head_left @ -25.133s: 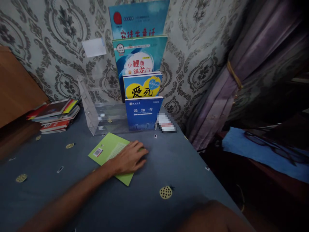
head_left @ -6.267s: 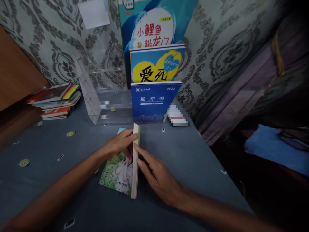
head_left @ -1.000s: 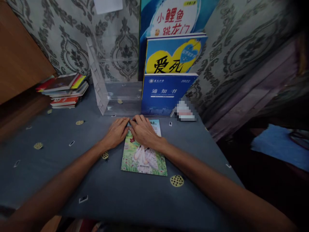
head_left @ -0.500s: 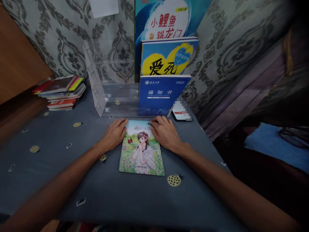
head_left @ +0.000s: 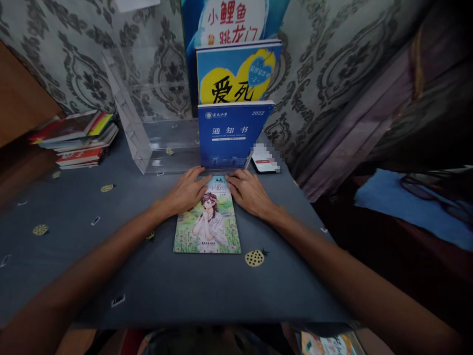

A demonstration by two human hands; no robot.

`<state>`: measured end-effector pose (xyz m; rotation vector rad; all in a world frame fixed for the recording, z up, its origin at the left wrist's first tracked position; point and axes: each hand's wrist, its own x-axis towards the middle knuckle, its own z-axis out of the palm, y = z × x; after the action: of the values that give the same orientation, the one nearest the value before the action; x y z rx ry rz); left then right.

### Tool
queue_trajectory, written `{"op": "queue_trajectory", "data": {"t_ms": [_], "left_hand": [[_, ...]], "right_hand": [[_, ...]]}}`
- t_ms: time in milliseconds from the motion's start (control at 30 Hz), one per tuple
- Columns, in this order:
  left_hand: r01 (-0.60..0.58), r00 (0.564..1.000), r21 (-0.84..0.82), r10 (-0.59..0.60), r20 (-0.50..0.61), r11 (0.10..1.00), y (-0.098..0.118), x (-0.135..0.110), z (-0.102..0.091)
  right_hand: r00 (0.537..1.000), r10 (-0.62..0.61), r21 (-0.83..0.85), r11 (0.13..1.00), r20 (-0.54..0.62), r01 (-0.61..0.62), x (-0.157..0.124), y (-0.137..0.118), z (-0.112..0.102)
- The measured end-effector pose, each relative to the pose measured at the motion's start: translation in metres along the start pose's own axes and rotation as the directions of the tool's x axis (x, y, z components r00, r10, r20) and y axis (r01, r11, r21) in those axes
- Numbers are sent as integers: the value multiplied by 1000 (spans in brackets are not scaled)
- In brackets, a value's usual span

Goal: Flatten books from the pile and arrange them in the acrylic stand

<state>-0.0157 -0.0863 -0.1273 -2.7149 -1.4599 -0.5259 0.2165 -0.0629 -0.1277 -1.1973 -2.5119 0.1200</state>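
A thin book with a drawn girl on a green meadow cover (head_left: 208, 223) lies flat on the blue-grey tablecloth (head_left: 166, 281). My left hand (head_left: 185, 192) rests flat on its upper left corner, fingers stretched out. My right hand (head_left: 249, 192) lies flat on its upper right corner, fingers stretched too. Just beyond my fingertips stands a clear acrylic tiered rack (head_left: 148, 133). Its right side holds a dark blue booklet (head_left: 231, 134), behind it a blue and yellow book (head_left: 236, 74) and a taller blue and white one (head_left: 231, 19).
A stack of books (head_left: 76, 138) lies at the back left beside a wooden panel (head_left: 18, 103). A small blurred-out object (head_left: 264, 160) sits right of the rack. Patterned wallpaper is behind, a purple curtain (head_left: 369, 118) at the right. The table edge runs near me.
Since half a second ago both hands have moved closer together along the book's top edge. The view has shifted, so everything sits lower and further left in frame.
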Motion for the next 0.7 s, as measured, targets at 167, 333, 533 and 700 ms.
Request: {"op": "queue_trajectory", "data": {"t_ms": [167,333,533,700], "left_hand": [[-92,995,6,92,26,996,20,14,3],[-231,971,-64,233,41,971,34,3,-4],[-342,919,-237,376,117,909,61,-20,-19],[-385,867,-402,475,152,831,86,-36,-34]], "right_hand": [[1000,-3,-8,1000,-3,3,-1,0,1],[1000,-2,-9,1000,-8,2,0,1,1],[1000,22,-13,1000,6,-22,-1,-2,0],[1000,7,-8,1000,-7,-7,-1,-1,1]]}}
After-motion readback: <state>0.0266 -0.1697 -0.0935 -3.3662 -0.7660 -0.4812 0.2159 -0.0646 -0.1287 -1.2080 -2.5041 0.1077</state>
